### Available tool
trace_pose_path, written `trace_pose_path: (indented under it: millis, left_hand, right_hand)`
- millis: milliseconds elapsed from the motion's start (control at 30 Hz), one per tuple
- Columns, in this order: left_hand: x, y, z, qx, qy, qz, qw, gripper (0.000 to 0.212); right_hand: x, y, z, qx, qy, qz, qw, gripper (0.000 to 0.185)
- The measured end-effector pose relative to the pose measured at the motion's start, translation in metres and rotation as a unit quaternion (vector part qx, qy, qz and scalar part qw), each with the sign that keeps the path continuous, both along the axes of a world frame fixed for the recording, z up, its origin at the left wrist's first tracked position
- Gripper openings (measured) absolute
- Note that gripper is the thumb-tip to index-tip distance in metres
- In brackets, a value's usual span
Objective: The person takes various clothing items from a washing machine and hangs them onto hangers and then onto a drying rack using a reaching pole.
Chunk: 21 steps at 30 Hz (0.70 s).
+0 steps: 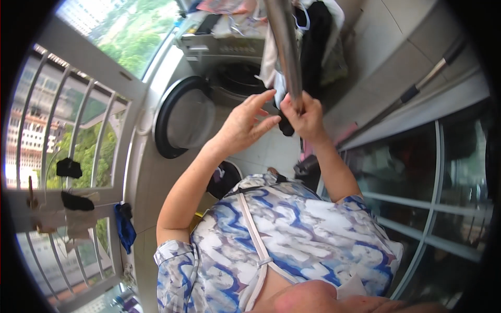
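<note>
My left hand (248, 123) is held up in front of me with its fingers and thumb apart, and nothing is in it. Its fingertips are close to a pale blue-white cloth (279, 88). My right hand (307, 119) is closed around the near end of a metal pole (287, 51), which runs away from me towards the top of the picture. Below the hands hangs a small black cloth item (286, 124); how it is held up is hidden. Beyond the right hand, a black garment (316, 43) and a whitish garment (269, 58) hang beside the pole.
A front-loading washing machine (223, 47) stands ahead, its round door (184, 117) swung wide. Clothes (238, 23) lie on top. To the left is a barred window (70, 129) with small items hanging. A long-handled pole (407, 96) leans right, by glass panels (395, 172). A dark-filled bucket (227, 176) is below.
</note>
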<state>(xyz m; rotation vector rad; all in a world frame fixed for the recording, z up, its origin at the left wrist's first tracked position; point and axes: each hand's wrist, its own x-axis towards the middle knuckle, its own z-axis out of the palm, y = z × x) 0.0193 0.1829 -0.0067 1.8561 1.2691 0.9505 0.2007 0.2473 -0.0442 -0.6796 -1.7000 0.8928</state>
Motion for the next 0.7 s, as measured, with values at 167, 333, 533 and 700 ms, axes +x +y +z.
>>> trace_pose_path:
  millis: [167,333,533,700]
  left_hand:
    - [0.035,0.012,-0.02,-0.099,-0.067,-0.068,0.991,0.053]
    - [0.06,0.027,-0.043,-0.137,-0.084,-0.117,0.98,0.049]
    - [0.086,0.024,-0.063,-0.165,-0.138,-0.175,0.961,0.05]
    - [0.107,0.008,-0.077,-0.191,-0.087,-0.219,0.953,0.051]
  right_hand:
    - [0.082,0.0,-0.023,-0.082,0.117,-0.045,0.989,0.023]
    - [0.118,-0.018,-0.022,-0.101,0.158,-0.119,0.975,0.025]
    - [0.179,-0.036,-0.057,-0.065,0.084,-0.276,0.955,0.019]
    - [0.199,-0.043,-0.081,-0.1,0.105,-0.377,0.915,0.009]
